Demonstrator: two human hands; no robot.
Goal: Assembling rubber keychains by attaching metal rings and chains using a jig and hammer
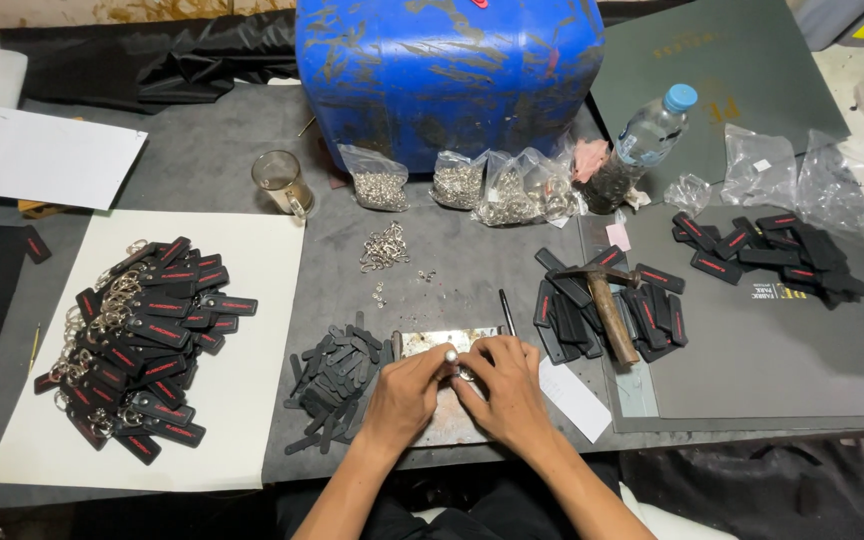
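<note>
- Both hands meet low in the head view: the left hand (404, 385) and the right hand (505, 385) are pressed together over a metal plate (432, 343) at the table's near edge.
- Between the fingertips sits a small ring piece (455, 358), silvery, pinched from both sides; it is too small to tell its exact form or whether a tab is already on it.
- Judging from this, the step in hand is fitting a ring to a tab. The next move seems to call for a steady pinch and a fine twist rather than force.
- Just left of the plate lies a heap of plain strips (337, 378), black and narrow, unprinted.
- Further left, on a white sheet (252, 400), lies a big pile of finished tabs (142, 345), black with red marks, rings attached.
- Beyond the plate, loose rings (384, 247) are scattered on the grey table, with bags of rings (457, 183) against a blue drum (447, 70).
- To the right a hammer (607, 310) rests on more tabs; a thin punch (505, 312) lies near the plate.
- A glass (282, 182) and a bottle (647, 140) stand at the back.
</note>
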